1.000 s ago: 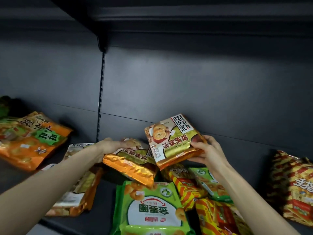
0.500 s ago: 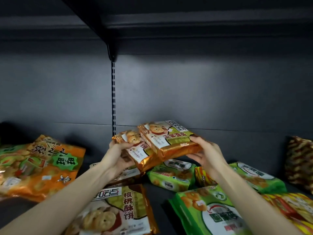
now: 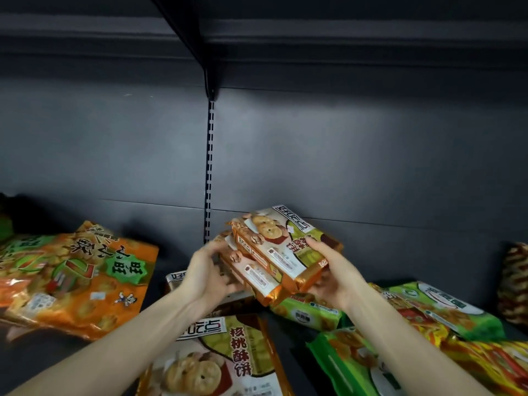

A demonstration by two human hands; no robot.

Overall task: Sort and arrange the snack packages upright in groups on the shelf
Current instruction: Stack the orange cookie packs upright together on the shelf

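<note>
Left hand: we see the left hand (image 3: 205,270) gripping the left end of a two-package stack, thumb on the upper side and fingers curled underneath.
Right hand: the right hand (image 3: 337,277) grips the right end of the same stack, thumb laid on the printed face and fingers wrapped beneath the gold seam.
Upper package: the upper walnut-cookie package (image 3: 285,241) lies face up on the one below it, tilted, with its far end higher than its near end.
Lower package: the lower walnut-cookie package (image 3: 251,274) sits directly beneath, touching it and offset toward the left hand.
Stack location: we locate both held packages in the air above the shelf (image 3: 291,358), near its centre and in front of the slotted upright (image 3: 210,172).
Flat package: a flat walnut-cookie package (image 3: 220,364) lies face up on the shelf, between the two forearms.
Hidden package: a partly hidden package (image 3: 175,277) lies behind the left hand. Only a white corner with the brand mark shows.
Orange bag: a large orange snack bag (image 3: 74,278) lies on its back at the left, well apart from the stack.
Green packages: a small green package (image 3: 308,310) lies under the stack, a near green package (image 3: 357,367) beside the right forearm, and a far green package (image 3: 445,312) to the right.
Striped packages: red-and-yellow striped packages (image 3: 491,364) lie among the green ones.
Right edge: a dark patterned bag (image 3: 514,281) is blurred, and we cannot tell its posture.
</note>
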